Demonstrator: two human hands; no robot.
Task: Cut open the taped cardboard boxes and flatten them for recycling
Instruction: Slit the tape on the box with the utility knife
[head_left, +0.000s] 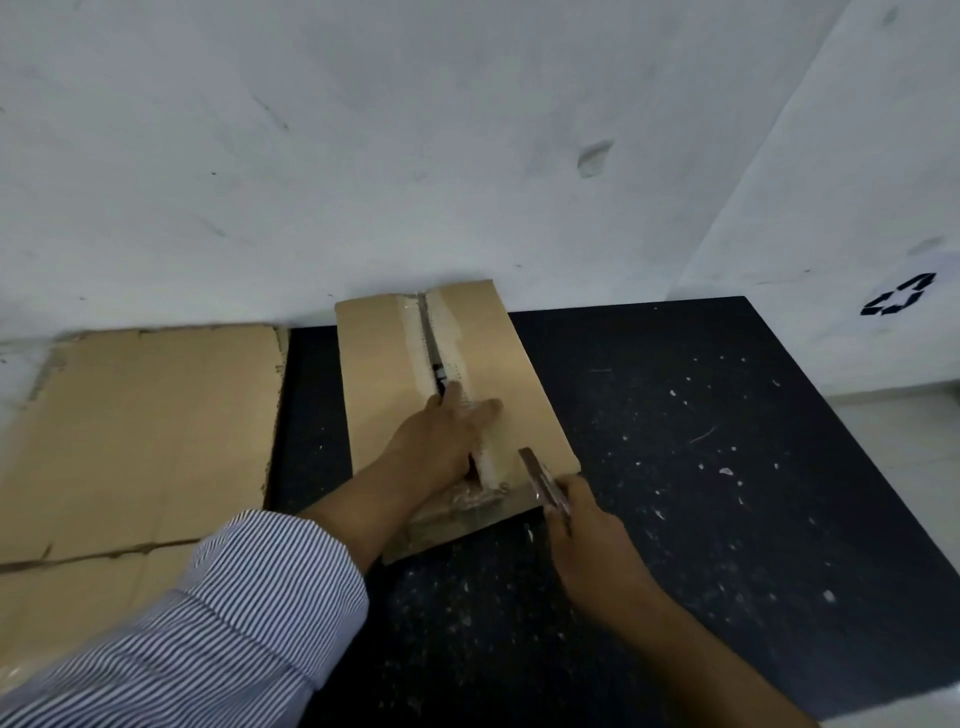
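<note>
A black mat (727, 467) flecked with pale specks and scraps lies against a scuffed white wall (311, 156), which bears a small dent (594, 157). To the right, a white panel (857, 182) carries a black recycling symbol (897, 302) above pale floor (904, 441).

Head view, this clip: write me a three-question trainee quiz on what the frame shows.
1. True or false: the left hand rests on top of the taped box.
2. What does the right hand hold? A) a cutter B) a tape roll C) nothing
3. Fill in: the flattened cardboard lies on the person's ____ of the box.
Key: 1 true; 2 A, held at the box's near edge; 3 left.
</note>
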